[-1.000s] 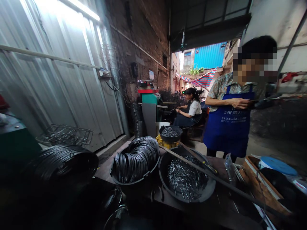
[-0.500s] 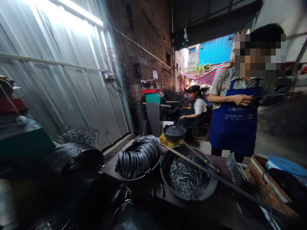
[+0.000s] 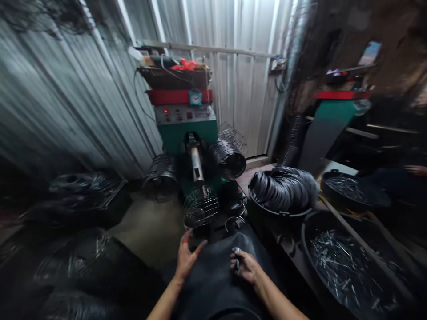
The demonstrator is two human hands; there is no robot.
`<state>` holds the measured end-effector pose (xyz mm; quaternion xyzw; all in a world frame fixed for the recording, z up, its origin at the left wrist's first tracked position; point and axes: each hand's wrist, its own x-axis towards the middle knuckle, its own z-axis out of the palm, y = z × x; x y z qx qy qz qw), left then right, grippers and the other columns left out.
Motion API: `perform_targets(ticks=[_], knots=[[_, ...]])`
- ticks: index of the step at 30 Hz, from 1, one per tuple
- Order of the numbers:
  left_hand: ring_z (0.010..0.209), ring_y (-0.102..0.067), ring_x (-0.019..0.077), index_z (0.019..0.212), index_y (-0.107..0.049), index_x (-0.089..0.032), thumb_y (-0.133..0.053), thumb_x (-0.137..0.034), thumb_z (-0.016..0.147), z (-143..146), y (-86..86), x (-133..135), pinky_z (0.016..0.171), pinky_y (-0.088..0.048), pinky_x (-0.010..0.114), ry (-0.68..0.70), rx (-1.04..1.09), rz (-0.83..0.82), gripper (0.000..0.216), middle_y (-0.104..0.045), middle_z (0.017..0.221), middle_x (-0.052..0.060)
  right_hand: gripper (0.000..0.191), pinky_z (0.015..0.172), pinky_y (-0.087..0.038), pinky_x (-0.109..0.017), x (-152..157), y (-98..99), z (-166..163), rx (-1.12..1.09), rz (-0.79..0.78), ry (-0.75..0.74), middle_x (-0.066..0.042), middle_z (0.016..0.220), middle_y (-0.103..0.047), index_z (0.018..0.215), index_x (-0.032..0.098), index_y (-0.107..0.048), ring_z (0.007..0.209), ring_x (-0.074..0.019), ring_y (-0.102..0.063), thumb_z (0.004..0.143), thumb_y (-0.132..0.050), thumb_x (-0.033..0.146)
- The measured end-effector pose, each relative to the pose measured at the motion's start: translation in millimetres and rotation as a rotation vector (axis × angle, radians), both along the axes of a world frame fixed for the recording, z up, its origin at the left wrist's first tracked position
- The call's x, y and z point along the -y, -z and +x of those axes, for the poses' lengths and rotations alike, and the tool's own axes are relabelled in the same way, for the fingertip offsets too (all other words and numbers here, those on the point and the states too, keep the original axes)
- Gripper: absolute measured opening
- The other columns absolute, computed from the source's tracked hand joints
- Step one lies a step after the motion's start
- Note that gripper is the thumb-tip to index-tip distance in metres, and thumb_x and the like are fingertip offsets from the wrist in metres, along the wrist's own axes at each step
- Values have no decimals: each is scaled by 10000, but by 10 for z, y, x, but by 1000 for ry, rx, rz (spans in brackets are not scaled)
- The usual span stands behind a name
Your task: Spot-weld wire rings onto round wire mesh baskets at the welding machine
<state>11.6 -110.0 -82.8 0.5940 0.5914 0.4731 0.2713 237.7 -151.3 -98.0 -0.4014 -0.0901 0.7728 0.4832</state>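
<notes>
Head view: left hand (image 3: 187, 258) released, fingers spread, resting on dark lap cloth (image 3: 213, 289); just beside it, right hand (image 3: 245, 266) curled around small silvery metal piece (image 3: 236, 251). Directly ahead of both, wire cage (image 3: 201, 209); farther right, tub of metal pins (image 3: 347, 266).

Cramped ahead, open leftward
Wire cage (image 3: 201, 208) is crowding the front, ring-filled basin (image 3: 264, 217) is blocking the right; bare floor (image 3: 150, 229) is lying open left.
</notes>
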Motion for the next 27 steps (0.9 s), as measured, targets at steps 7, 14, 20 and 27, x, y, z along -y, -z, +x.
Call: perform_targets(ticks=[7,14,20,27], knots=[[1229,-432,321,1291,-407,-102,-724,-533,634,-386,-199,-731,1047,-339,453,-219,5,-79,847,-450,1307,195,124,526,-473,-212,-89,36,147,-114,-148,60,20,583,-614,738,168,-561,510,-99,-588,683,-666,129],[1297,-365,307,1341,-321,-96,-804,-407,603,-432,-314,-1219,1088,-292,429,-117,159,-205,935,-415,1370,202,145,458,-427,-184,-155,-79,307,-111,-173,172,14,564,-608,719,149,-566,497,-91,-574,666,-701,145],[1278,-398,293,1372,-271,-103,-846,-365,560,-373,-365,-1285,1087,-305,418,-15,275,-192,1029,-470,1326,189,225,320,-184,-129,-202,-166,391,-28,-54,263,36,539,-590,683,140,-548,306,12,-271,592,-749,185],[1299,-365,298,1393,-251,-120,-850,-395,537,-401,-440,-1255,1090,-302,401,1,287,-198,1080,-447,1352,179,309,318,-191,-123,-315,-300,519,113,-14,475,34,581,-616,777,162,-566,346,-17,-356,539,-753,226]])
